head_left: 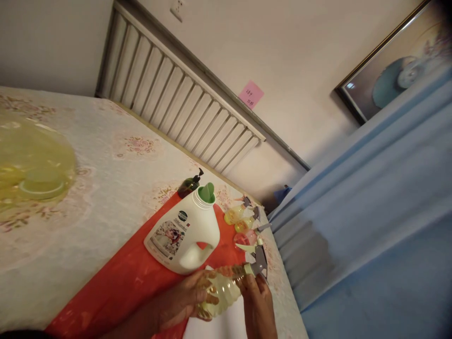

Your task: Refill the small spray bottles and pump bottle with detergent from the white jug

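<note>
My left hand (180,301) wraps around the body of a small clear spray bottle (221,292) filled with pale yellow liquid. My right hand (257,303) grips the bottle's neck just below its grey trigger head (260,263). The bottle lies tilted over the red mat (120,287). Just beyond my hands stands a white detergent jug (183,233) with an open green spout and a handle.
Behind the jug is a dark pump bottle (189,184). Three small spray bottles (242,226) with yellow, orange and red liquid lie at the table's far right. A yellow translucent basin (31,165) sits at left. Blue cloth (370,226) hangs right of the table edge.
</note>
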Demonstrator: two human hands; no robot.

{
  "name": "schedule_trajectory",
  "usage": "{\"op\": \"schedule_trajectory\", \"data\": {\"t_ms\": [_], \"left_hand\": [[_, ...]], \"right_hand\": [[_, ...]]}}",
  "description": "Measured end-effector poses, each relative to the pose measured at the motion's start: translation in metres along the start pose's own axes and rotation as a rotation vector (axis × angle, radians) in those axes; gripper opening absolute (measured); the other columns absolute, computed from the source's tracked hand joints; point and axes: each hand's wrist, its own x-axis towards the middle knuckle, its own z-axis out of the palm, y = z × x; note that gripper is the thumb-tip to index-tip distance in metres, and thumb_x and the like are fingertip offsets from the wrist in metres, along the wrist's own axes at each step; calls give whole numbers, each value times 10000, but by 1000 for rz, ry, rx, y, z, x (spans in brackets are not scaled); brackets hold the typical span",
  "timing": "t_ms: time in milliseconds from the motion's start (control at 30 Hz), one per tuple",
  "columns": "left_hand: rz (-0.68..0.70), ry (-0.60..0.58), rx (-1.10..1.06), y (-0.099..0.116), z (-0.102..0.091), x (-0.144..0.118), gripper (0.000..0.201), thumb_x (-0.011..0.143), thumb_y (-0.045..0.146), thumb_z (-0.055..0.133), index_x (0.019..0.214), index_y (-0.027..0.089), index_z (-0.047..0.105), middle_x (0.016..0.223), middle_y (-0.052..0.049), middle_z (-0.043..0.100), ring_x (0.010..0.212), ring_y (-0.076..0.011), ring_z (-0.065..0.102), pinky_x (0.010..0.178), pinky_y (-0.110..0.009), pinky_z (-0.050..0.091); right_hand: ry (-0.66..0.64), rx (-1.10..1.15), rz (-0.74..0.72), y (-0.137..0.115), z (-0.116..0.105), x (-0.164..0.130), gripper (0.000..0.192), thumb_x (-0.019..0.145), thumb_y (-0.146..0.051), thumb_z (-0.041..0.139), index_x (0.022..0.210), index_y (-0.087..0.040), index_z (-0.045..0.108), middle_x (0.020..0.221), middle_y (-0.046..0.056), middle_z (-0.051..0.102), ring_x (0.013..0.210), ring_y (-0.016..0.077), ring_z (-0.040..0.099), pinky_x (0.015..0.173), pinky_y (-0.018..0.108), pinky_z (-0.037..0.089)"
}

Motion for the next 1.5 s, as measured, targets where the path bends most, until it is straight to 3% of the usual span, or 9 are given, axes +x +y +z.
{"op": "schedule_trajectory", "data": {"t_ms": [133,267,400,633,833,1000,1300,1500], "left_hand": [[-10,29,-21,-2,1,1,486,734,497,811,1164,339,648,1175,6,671,1030,-232,635,762,-331,466],[5,86,-13,-8,-2,3,488,711,503,821,1140,365,636,1118,34,687,1010,-226,636,746,-327,477],[37,123,18,-6,-2,2,433,749,484,782,1122,319,634,1041,28,682,906,-202,640,657,-281,458],[8,46,-23,-4,-5,1,512,769,525,774,1156,246,591,1019,-39,674,849,-211,672,587,-265,499],[-68,-54,-118,-10,-11,1,665,811,636,671,1286,188,544,933,-83,711,726,-216,704,510,-236,481],[-109,-43,-152,-8,-11,0,658,844,664,611,1307,200,551,920,-86,739,719,-220,729,519,-240,484],[-77,-40,-110,1,-4,-2,676,786,630,698,1280,189,565,909,-71,729,712,-218,712,539,-263,488],[-97,-48,-135,1,-8,0,632,819,655,652,1244,193,579,903,-77,736,723,-227,720,553,-272,494]], "right_hand": [[99,9,-2,7,4,4,604,761,-524,790,1233,-160,694,1052,113,780,1002,306,728,860,406,589],[94,3,-9,12,6,6,620,755,-503,800,1258,-164,673,1065,108,776,1025,305,719,867,404,591],[77,32,-55,11,10,3,651,761,-464,802,1315,-171,629,1111,114,756,1011,301,716,917,439,572],[46,53,-117,9,10,-3,612,735,-447,810,1279,-207,662,1149,100,744,1080,314,684,969,468,538],[-86,157,-83,-2,10,-10,410,716,-449,838,1056,-229,770,1009,95,768,989,309,707,942,479,538],[-144,131,-54,-10,18,-14,404,748,-516,798,1043,-241,775,981,100,766,989,312,707,920,488,541],[17,124,-100,-3,24,-7,596,713,-397,831,1259,-212,679,1000,81,770,974,282,714,951,452,537],[-54,221,-65,-18,30,-12,628,694,-393,869,1265,-232,662,956,64,770,903,255,716,954,468,529]]}}
